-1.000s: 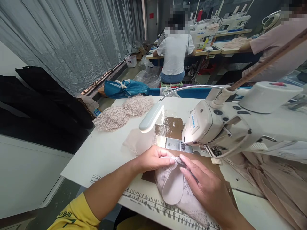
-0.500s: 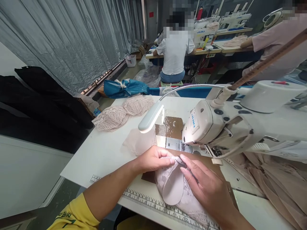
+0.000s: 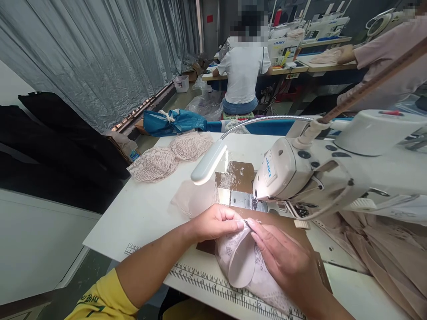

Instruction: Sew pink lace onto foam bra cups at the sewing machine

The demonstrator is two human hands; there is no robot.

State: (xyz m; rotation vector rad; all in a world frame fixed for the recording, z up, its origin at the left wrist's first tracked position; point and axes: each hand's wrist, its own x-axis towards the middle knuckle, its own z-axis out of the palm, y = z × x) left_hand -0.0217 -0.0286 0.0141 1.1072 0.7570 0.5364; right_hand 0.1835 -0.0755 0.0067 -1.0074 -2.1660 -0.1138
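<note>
My left hand (image 3: 218,222) pinches the top edge of a pale lace bra cup (image 3: 242,266) between thumb and fingers. The cup's smooth inner side faces up, and its lace hangs down over the table's near edge. Close against that same edge, my right hand (image 3: 280,249) is closed around small dark thread snips (image 3: 247,225). Only their tip shows; the fingers hide the rest. Beyond my hands is the sewing machine (image 3: 276,169), its metal needle plate (image 3: 243,201) just past the fingertips.
A sheer cup piece (image 3: 196,198) lies left of the needle plate. Lace cups (image 3: 156,164) rest farther back on the white table (image 3: 133,213). A lamp (image 3: 209,162) hangs over the table. Beige fabric (image 3: 376,253) is heaped at right. Two people sit beyond, one in a white shirt (image 3: 243,73).
My right fingers have closed in at the cup's edge, and the snips, plainly visible before, are now mostly hidden. The cup has tilted slightly. My left hand keeps its pinch.
</note>
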